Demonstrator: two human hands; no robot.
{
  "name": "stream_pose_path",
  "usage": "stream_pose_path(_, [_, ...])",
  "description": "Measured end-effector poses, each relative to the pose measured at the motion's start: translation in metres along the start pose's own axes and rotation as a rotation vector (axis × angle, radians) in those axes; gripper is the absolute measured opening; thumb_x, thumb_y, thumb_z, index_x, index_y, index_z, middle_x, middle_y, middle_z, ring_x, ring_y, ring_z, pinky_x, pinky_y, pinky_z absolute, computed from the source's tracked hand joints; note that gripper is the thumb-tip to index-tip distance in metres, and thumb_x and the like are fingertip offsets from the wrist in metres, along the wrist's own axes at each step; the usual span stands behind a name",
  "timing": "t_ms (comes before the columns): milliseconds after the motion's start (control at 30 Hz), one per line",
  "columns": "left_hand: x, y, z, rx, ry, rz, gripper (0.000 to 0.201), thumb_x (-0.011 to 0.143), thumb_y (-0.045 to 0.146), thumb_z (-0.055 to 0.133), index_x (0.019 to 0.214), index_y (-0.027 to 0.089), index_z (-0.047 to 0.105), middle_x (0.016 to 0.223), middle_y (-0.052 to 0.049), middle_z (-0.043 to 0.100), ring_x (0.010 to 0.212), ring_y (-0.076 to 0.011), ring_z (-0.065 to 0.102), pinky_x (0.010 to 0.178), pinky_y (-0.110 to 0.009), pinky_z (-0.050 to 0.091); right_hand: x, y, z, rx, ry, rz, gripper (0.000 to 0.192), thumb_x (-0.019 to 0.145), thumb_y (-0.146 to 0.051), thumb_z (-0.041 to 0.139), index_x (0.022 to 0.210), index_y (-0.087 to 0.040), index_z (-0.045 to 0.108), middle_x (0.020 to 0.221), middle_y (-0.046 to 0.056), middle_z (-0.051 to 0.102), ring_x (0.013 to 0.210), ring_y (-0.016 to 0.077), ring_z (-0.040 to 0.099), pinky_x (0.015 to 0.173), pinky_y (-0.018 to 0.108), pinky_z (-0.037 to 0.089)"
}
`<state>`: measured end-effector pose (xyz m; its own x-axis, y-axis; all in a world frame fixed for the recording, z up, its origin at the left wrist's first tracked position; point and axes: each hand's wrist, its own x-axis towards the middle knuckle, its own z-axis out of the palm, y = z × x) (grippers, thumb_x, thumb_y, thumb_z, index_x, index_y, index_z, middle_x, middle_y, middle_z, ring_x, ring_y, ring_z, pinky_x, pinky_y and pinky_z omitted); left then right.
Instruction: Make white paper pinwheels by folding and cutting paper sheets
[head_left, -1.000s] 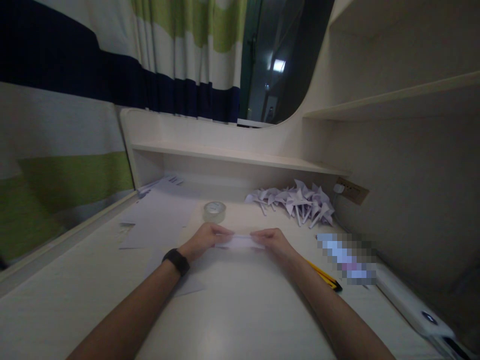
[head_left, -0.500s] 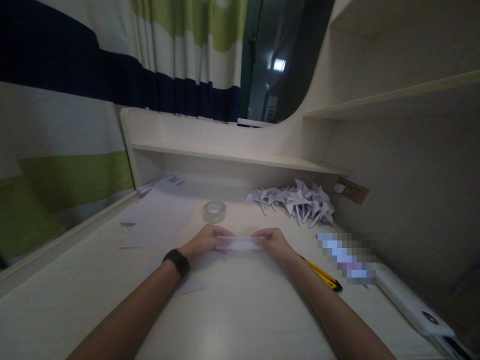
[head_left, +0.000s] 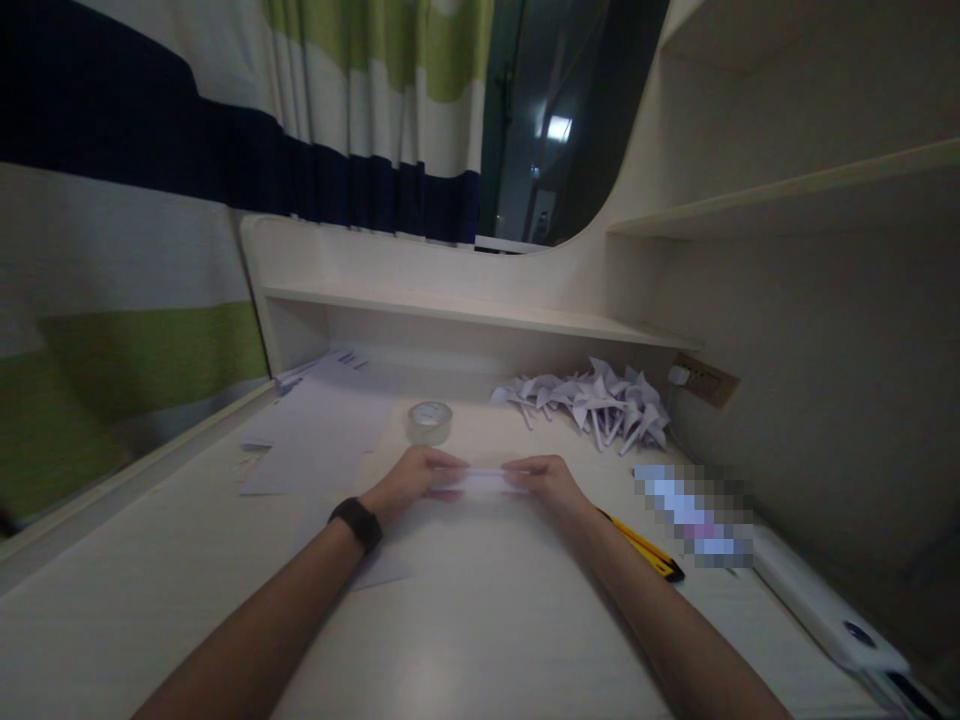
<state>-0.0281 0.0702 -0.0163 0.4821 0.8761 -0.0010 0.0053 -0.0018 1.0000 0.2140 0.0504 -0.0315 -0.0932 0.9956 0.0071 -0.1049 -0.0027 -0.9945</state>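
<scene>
My left hand [head_left: 414, 478] and my right hand [head_left: 546, 481] pinch the two ends of a narrow folded strip of white paper [head_left: 482, 481], held flat just above the pale desk [head_left: 465, 620]. A black band [head_left: 355, 522] sits on my left wrist. Fingers cover both ends of the strip. A roll of clear tape [head_left: 429, 421] stands a little beyond my left hand.
A heap of folded paper shapes [head_left: 592, 402] lies at the back right under a low shelf [head_left: 480, 315]. Loose paper sheets [head_left: 315, 435] spread at the left. A yellow and black utility knife [head_left: 646, 552] and a white device [head_left: 821, 610] lie at the right.
Both hands stay on the strip; the paper looks pressed slightly narrower and flatter than before. Nothing else has moved.
</scene>
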Motion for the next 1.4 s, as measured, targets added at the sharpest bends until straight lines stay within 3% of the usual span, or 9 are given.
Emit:
stream_pose_path(233, [0.002,-0.004,-0.001,-0.050,0.005,0.015,0.039,0.063,0.037,0.083,0.090,0.010,0.076,0.093,-0.011,0.071,0.082,-0.0193,0.064,0.079,-0.036,0.056,0.000,0.002,0.002,0.033,0.007,-0.024,0.037,0.048,-0.032,0.089,0.078,-0.014,0.077,0.071,0.007,0.072,0.059,0.0160,0.065,0.059,0.030,0.055])
stream_pose_path(400, [0.002,-0.006,-0.001,-0.071,0.006,-0.001,0.039,0.062,0.036,0.084,0.090,0.010,0.076,0.095,-0.011,0.071,0.086,-0.0207,0.064,0.083,-0.038,0.055,0.000,0.008,0.005,0.002,-0.011,-0.011,0.039,0.056,-0.042,0.086,0.083,-0.014,0.077,0.074,0.007,0.072,0.058,0.0156,0.065,0.054,0.028,0.057])
stream_pose_path(600, [0.001,-0.003,0.001,-0.085,-0.004,-0.010,0.038,0.061,0.035,0.085,0.089,0.011,0.076,0.094,-0.011,0.071,0.082,-0.0187,0.064,0.081,-0.037,0.054,-0.001,0.005,0.006,0.004,-0.001,-0.017,0.038,0.053,-0.038,0.088,0.079,-0.014,0.077,0.073,0.008,0.072,0.058,0.0158,0.065,0.056,0.029,0.057])
stream_pose_path(833, [0.001,-0.003,0.003,0.023,-0.006,0.073,0.039,0.067,0.040,0.080,0.091,0.009,0.076,0.081,-0.010,0.072,0.071,-0.0160,0.062,0.074,-0.032,0.051,-0.001,0.003,0.007,0.029,0.012,-0.022,0.036,0.050,-0.035,0.089,0.076,-0.013,0.077,0.071,0.008,0.072,0.057,0.0158,0.065,0.055,0.028,0.057])
stream_pose_path(1133, [-0.006,0.008,0.007,0.115,-0.009,0.073,0.035,0.068,0.037,0.077,0.086,0.008,0.075,0.068,-0.006,0.068,0.060,-0.0136,0.057,0.062,-0.026,0.045,-0.001,0.003,0.008,0.011,0.019,0.010,0.041,0.045,-0.033,0.090,0.077,-0.011,0.076,0.062,0.006,0.071,0.052,0.0143,0.064,0.058,0.029,0.056])
stream_pose_path(1267, [-0.001,-0.001,0.004,0.098,-0.003,0.032,0.032,0.068,0.035,0.078,0.086,0.008,0.075,0.067,-0.006,0.068,0.059,-0.0128,0.058,0.059,-0.024,0.046,-0.002,0.003,0.010,-0.001,0.050,0.034,0.045,0.045,-0.032,0.090,0.082,-0.012,0.076,0.061,0.005,0.071,0.052,0.0145,0.064,0.057,0.028,0.054])
stream_pose_path(1400, [0.005,-0.014,-0.001,0.018,0.012,-0.042,0.041,0.067,0.037,0.079,0.096,0.009,0.073,0.080,-0.011,0.072,0.066,-0.0172,0.066,0.065,-0.030,0.053,-0.004,0.002,0.010,-0.040,0.027,0.026,0.042,0.047,-0.033,0.089,0.079,-0.010,0.076,0.061,0.007,0.070,0.053,0.0149,0.063,0.059,0.029,0.053])
